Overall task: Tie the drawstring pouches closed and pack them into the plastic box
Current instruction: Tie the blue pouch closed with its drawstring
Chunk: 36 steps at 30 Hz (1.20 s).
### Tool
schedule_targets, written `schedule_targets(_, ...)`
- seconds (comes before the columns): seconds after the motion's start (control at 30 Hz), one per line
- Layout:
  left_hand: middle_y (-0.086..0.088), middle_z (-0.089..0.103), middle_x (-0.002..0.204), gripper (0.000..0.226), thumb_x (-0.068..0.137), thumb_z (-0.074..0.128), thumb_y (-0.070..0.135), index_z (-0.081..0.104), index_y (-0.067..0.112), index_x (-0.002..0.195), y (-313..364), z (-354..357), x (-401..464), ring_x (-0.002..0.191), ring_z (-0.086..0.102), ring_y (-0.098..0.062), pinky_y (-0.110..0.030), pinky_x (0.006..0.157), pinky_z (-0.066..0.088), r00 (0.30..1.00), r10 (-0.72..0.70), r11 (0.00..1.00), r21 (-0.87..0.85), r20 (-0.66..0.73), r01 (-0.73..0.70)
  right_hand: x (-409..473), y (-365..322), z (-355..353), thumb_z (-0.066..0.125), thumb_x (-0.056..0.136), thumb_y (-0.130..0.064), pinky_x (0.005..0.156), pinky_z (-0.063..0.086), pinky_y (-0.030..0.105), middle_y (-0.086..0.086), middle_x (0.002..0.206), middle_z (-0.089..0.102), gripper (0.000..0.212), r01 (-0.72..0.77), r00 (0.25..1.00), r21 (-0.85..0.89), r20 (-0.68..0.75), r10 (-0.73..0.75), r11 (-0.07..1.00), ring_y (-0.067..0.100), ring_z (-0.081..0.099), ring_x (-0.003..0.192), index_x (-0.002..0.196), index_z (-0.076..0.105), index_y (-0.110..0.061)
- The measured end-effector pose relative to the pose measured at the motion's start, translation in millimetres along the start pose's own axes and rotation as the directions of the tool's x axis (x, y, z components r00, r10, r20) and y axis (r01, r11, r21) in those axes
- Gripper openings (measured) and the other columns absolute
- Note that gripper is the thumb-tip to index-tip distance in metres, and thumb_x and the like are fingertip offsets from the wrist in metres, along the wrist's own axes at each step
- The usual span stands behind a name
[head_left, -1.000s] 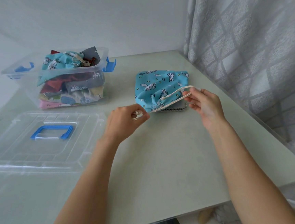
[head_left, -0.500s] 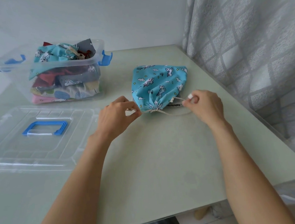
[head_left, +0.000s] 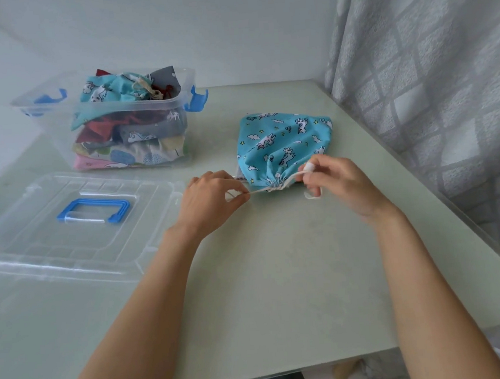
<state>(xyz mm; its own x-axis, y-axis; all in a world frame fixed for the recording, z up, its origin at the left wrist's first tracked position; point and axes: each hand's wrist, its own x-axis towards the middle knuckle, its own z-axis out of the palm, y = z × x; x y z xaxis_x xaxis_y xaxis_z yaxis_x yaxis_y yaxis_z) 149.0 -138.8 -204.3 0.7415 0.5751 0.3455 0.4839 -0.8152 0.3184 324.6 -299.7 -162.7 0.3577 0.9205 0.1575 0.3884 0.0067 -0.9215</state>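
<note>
Pouch point(head_left: 281, 144) flat on table point(head_left: 279, 262) | cord point(head_left: 261, 190) between hands | left fingers point(head_left: 237, 197), right fingers point(head_left: 309, 169) pinching it

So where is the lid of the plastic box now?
In the head view the lid lies flat on the table, left of the left hand, in front of the plastic box.

Both forearms reach up from bottom edge; left hand point(head_left: 210, 199) pinches cord mid-frame, right hand point(head_left: 337, 183) pinches cord right of centre.
</note>
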Motion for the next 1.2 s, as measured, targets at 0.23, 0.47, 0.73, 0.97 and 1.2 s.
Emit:
schedule_targets(0.23, 0.014, 0.069, 0.083, 0.021, 0.086, 0.058, 0.042, 0.069, 0.026, 0.082, 11, -23, -2, 0.08, 0.063, -0.003, -0.025, 0.088, 0.045, 0.979, 0.08, 0.902, -0.432, 0.189, 0.01, 4, -8, 9, 0.041, 0.097, -0.015, 0.056, 0.04, 0.023, 0.007, 0.114, 0.065, 0.023, 0.096, 0.991, 0.423, -0.128, -0.046, 0.901, 0.005, 0.033, 0.042, 0.082, 0.057, -0.009)
schedule_targets(0.47, -0.003, 0.068, 0.082, 0.011, 0.086, 0.053, 0.014, 0.059, 0.006, 0.087, 19, -37, -7, 0.08, 0.065, -0.013, -0.019, 0.079, 0.048, 0.968, 0.171, 0.467, -0.88, 0.183, 0.084, 10, -5, 13, 0.04, 0.097, -0.013, 0.044, 0.033, 0.018, 0.009, 0.092, 0.071, 0.025, 0.054, 0.998, 0.442, -0.062, -0.03, 0.895, 0.005, 0.022, 0.037, 0.094, 0.065, -0.014)
schedule_targets(0.73, 0.006, 0.073, 0.077, 0.03, 0.07, 0.068, 0.013, 0.069, 0.011, 0.1, 21, -36, -8, 0.077, 0.068, -0.008, -0.016, 0.077, 0.05, 0.965, 0.177, 0.498, -0.863, 0.195, 0.083, 21, 3, 27, 0.046, 0.097, -0.009, 0.052, 0.034, 0.01, -0.001, 0.069, 0.052, 0.027, 0.077, 0.986, -0.048, -0.147, -0.083, 0.996, -0.001, 0.043, 0.049, 0.111, 0.064, -0.023)
schedule_targets(0.97, 0.015, 0.067, 0.094, 0.027, 0.075, 0.072, 0.005, 0.071, 0.009, 0.101, 32, -33, -7, 0.086, 0.065, -0.004, -0.017, 0.082, 0.049, 0.935, 0.349, 0.636, -0.749, 0.064, -0.186, 17, 2, 28, 0.052, 0.092, -0.011, 0.066, 0.043, 0.037, -0.007, 0.066, 0.061, 0.014, 0.213, 0.973, -0.343, -0.012, -0.231, 0.915, 0.018, 0.051, 0.06, 0.105, 0.048, -0.014)
schedule_targets(1.2, -0.003, 0.05, 0.124, 0.037, 0.08, 0.069, 0.005, 0.066, 0.022, 0.113, 27, -31, 0, 0.086, 0.066, -0.011, -0.022, 0.086, 0.052, 0.933, 0.33, 0.813, -0.458, -0.146, -0.359, 20, -3, 33, 0.057, 0.092, -0.016, 0.068, 0.045, 0.027, -0.013, 0.074, 0.066, 0.008, 0.161, 0.982, -0.277, -0.049, -0.181, 0.947, -0.005, 0.056, 0.06, 0.099, 0.052, -0.014)
